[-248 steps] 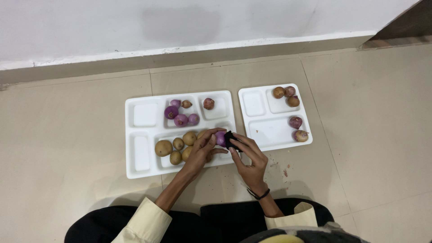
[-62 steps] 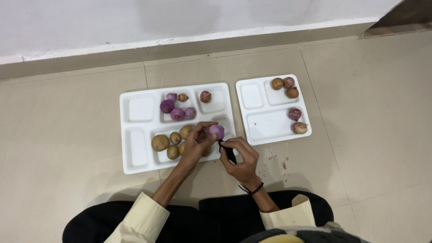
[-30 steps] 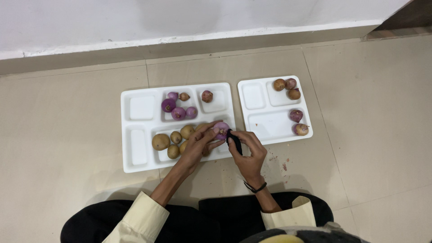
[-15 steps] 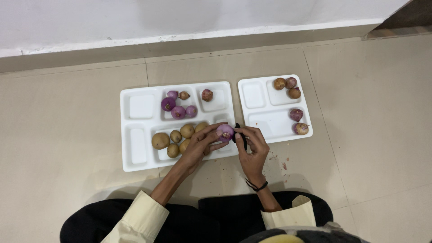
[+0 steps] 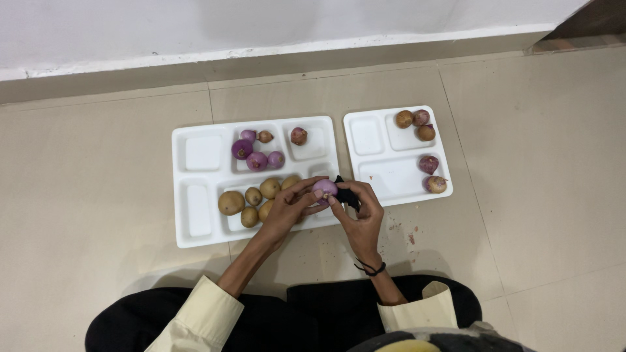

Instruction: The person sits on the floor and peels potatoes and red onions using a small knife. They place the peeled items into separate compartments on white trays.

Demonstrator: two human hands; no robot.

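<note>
My left hand (image 5: 289, 207) grips a peeled purple onion (image 5: 323, 189) over the front right corner of the large white tray (image 5: 202, 234). My right hand (image 5: 360, 212) holds a small black-handled knife (image 5: 346, 193) against the onion's right side, thumb touching the onion. Both hands meet between the two trays. Several brown potatoes (image 5: 255, 197) lie in the large tray's front compartment, just left of my left hand. Several peeled purple onions (image 5: 255, 154) rest in its back middle compartment.
A single unpeeled onion (image 5: 298, 135) sits in the large tray's back right compartment. The smaller white tray (image 5: 369, 138) to the right holds several unpeeled onions (image 5: 417, 125) along its right side. Red peel scraps (image 5: 404, 233) dot the beige tile floor. A wall skirting runs behind.
My right hand has closed in on the onion, bringing the knife tight against its right side. The onion has turned slightly in my left hand. The trays have not moved.
</note>
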